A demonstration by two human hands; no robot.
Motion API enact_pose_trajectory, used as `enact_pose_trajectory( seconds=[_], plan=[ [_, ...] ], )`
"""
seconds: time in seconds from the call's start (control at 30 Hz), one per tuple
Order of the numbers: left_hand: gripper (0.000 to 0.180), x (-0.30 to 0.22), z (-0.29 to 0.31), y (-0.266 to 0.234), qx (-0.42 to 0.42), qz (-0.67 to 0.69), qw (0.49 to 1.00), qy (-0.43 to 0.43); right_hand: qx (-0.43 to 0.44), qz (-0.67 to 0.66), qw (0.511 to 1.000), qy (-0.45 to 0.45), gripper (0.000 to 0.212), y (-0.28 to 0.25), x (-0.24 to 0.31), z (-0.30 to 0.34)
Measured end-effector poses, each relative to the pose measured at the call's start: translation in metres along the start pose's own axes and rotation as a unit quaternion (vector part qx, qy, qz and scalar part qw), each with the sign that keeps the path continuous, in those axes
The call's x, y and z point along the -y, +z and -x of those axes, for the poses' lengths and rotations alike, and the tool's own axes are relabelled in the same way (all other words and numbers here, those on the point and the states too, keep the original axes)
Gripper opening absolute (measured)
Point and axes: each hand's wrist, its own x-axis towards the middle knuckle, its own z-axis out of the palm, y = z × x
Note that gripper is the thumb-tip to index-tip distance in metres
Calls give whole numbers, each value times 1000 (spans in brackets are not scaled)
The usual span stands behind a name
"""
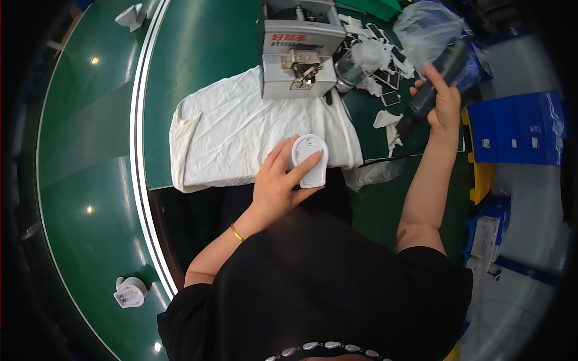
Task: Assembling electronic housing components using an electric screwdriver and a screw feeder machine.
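Observation:
My left hand (274, 188) grips a white rounded plastic housing (309, 145) with one straight end, and a finger lies across its face. The housing is held at the near edge of a white cloth (232, 129) on the green bench. My right hand (444, 101) is closed around a dark electric screwdriver (424, 101) at the right side of the bench. Its narrow end points down and to the left, apart from the housing. The bit's very tip is hard to make out.
A grey screw feeder (301, 75) stands at the cloth's far edge. Beside it are a clear jar (349, 73), scattered white scraps and a plastic bag (428, 27). Blue bins (515, 129) stand right. On the left green conveyor (84, 144) sit two white parts (130, 293).

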Motion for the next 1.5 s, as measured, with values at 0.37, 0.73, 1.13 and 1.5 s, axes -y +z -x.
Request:
enact_pose_trajectory(
  seconds=[0.37, 0.73, 1.13, 1.5],
  plan=[
    [68, -6, -4, 0, 4, -19, 1000, -5, -124, 289, 942, 118, 44, -121, -124, -127],
    [68, -11, -5, 0, 6, -27, 999, -19, 23, 321, 942, 92, 41, -52, -116, -129],
    [64, -5, 1, 1, 4, -50, 998, -25, -66, 614, 757, -212, 46, -32, -69, -33],
    [63, 6, 6, 6, -8, -33, 999, 22, 192, 343, 873, -290, 14, 46, -63, 121]
  ],
)
